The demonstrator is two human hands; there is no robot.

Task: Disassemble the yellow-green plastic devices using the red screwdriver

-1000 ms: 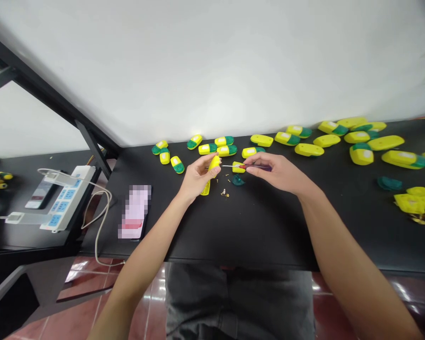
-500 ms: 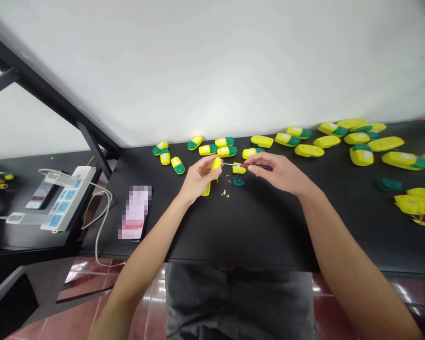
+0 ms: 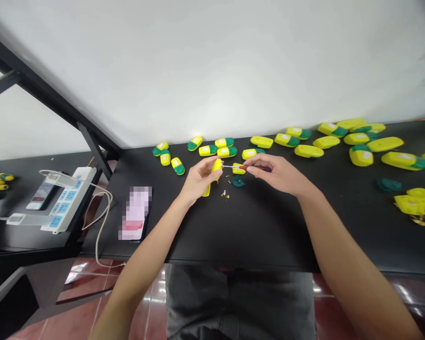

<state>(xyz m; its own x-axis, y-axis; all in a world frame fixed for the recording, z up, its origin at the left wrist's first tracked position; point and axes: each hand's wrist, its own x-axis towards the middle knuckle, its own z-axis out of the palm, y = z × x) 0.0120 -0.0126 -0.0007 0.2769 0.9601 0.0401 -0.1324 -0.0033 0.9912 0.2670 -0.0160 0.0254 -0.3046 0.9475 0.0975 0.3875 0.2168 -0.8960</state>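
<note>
My left hand [image 3: 200, 178] is closed on a small yellow plastic casing [image 3: 216, 165], held tilted above the black table. In my right hand [image 3: 269, 171] is a screwdriver [image 3: 250, 168] with a dark red handle. Its thin shaft points left and the tip meets the casing's right side; the exact contact point is too small to make out. Beneath the hands lie an open yellow shell [image 3: 238, 168], a dark green translucent cover [image 3: 238, 181], and small metal parts [image 3: 225, 193]. Another yellow shell [image 3: 207, 190] shows partly behind my left hand.
Several yellow-and-green units [image 3: 227, 151] line the table's back edge by the wall. At right are loose yellow shells [image 3: 416, 202] and a green cover [image 3: 389, 184]. Left lie a phone [image 3: 136, 212], a white cable [image 3: 98, 236] and a power strip [image 3: 69, 200]; a black metal frame [image 3: 56, 87] stands there.
My right hand and the screwdriver have shifted very slightly; the tip stays at the casing. At the far left, another person's hand has left the yellow-and-black items.
</note>
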